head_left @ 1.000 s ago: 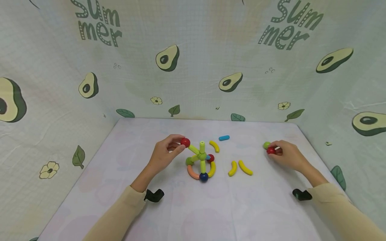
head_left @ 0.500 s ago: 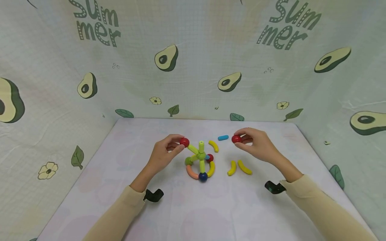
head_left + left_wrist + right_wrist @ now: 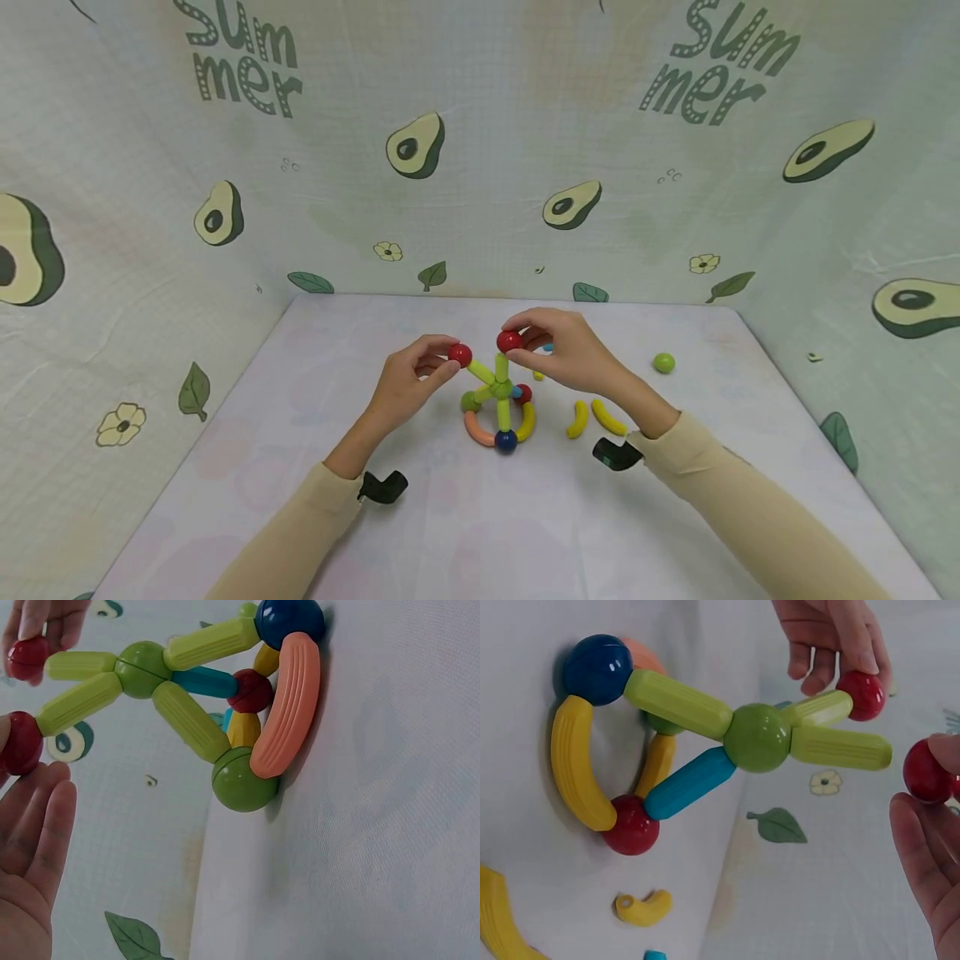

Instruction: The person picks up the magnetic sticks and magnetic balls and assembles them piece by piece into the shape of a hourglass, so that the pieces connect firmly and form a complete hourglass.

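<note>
A construction-toy figure of balls and sticks stands mid-table, with a green ball (image 3: 757,738) at its hub. Its base ring joins a dark blue ball (image 3: 506,441), a salmon curved stick (image 3: 289,705) and yellow curved sticks (image 3: 581,765). My left hand (image 3: 408,379) pinches a red ball (image 3: 460,355) at the end of one slanting light green stick (image 3: 79,703). Between thumb and fingers, my right hand (image 3: 566,350) holds another red ball (image 3: 509,341) over the upright light green stick (image 3: 841,747). The right wrist view shows a small gap between them.
Two loose yellow curved sticks, one left (image 3: 577,419) and one right (image 3: 609,417), lie right of the figure. A green ball (image 3: 663,362) rests farther right. Behind my right hand, a blue stick (image 3: 548,347) and another yellow curved stick (image 3: 645,908) are partly hidden in the head view.
My right hand has carried a red ball leftward from beside the loose green ball to the top of the figure. My left hand has stayed on its red ball.
</note>
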Tool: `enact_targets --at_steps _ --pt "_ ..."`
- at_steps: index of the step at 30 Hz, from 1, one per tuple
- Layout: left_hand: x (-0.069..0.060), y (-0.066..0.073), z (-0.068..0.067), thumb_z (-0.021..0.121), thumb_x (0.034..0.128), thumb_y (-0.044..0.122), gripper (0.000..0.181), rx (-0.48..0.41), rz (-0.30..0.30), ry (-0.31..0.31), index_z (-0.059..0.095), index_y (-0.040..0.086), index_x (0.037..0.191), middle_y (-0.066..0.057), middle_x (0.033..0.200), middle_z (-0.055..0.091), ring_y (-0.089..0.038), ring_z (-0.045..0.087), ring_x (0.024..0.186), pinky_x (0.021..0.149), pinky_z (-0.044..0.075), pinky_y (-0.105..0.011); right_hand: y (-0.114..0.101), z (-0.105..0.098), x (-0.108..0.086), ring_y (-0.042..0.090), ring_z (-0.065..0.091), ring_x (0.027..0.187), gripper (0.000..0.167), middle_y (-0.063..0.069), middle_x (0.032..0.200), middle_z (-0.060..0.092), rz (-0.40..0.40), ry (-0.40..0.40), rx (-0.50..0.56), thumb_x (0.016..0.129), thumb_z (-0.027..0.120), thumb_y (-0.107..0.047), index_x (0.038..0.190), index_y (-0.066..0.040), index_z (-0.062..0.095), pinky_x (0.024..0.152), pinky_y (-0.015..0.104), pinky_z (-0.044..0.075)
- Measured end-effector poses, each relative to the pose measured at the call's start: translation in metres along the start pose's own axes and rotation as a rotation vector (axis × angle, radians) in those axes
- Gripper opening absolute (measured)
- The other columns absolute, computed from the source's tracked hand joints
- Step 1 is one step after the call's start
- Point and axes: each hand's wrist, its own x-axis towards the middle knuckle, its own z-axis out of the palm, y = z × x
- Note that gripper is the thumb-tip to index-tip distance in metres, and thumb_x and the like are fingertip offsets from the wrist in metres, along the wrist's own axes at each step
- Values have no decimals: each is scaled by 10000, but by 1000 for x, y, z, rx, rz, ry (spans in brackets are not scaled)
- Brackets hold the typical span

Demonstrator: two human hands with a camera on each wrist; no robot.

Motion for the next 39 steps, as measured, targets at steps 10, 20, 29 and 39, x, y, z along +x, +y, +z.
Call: enact_targets --at_steps 10,20,29,39 --pt "0 -1 0 758 1012 297 354 -3 -9 -11 680 204 1344 19 1189 754 -132 732 948 821 625 -307 1 12 3 140 746 987 332 28 1186 740 -26 -23 33 934 830 -97 1246 -78 718 875 313 630" --pt "0 -1 -1 759 1011 299 356 -2 -9 -10 681 206 1345 24 1198 752 -131 730 955 815 616 -269 3 13 3 140 748 977 379 36 1218 728 -17 -34 46 925 834 -75 1279 -66 699 869 305 630" --pt "0 -1 -1 764 1009 277 353 4 12 1 686 183 1340 15 1202 753 -139 729 973 826 622 -282 17 2 -3 152 743 980 474 64 1285 704 52 -65 8 920 837 -70 1361 -92 664 897 376 632" --pt "-1 2 -1 774 999 258 357 -17 25 3 694 163 1334 -16 1201 760 -172 732 961 830 624 -309 56 -7 -26 190 736 994 421 94 1277 712 141 -112 -26 936 822 -80 1332 -65 678 886 383 632"
